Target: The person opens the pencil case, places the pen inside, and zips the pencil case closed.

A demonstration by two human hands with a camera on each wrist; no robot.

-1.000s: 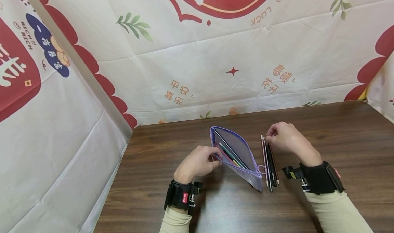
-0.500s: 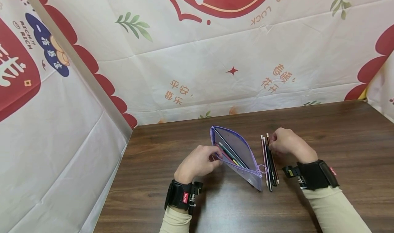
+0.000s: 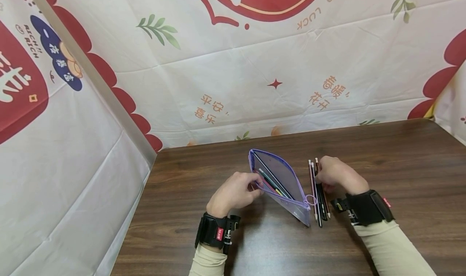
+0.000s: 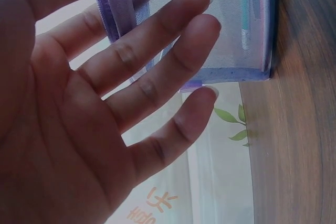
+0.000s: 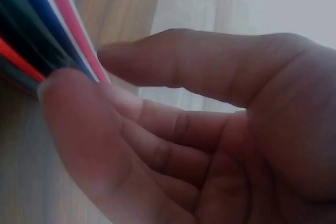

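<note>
A translucent mesh pencil case [image 3: 291, 208] with purple zipper edging stands with its mouth spread. Several pencils [image 3: 271, 181] lie inside it. My left hand [image 3: 234, 192] pinches the near rim between thumb and index finger; its other fingers extend beside the mesh in the left wrist view. Just right of the case, several loose pencils [image 3: 321, 207] lie side by side on the table, some dark, others pink or reddish. My right hand [image 3: 340, 174] is at their far ends. In the right wrist view, its thumb and index finger pinch the pencil bundle [image 5: 50, 22] from both sides.
The brown wooden table [image 3: 182, 211] extends around both hands. A white printed cloth [image 3: 233, 65] hangs behind its far edge, and another cloth panel [image 3: 73, 154] rises along the left side. A purple zipper loop [image 3: 310, 200] sits between case and loose pencils.
My right hand has moved left and slightly nearer along the loose pencils, its fingers closing in on them. The left hand and the pencil case have stayed in place.
</note>
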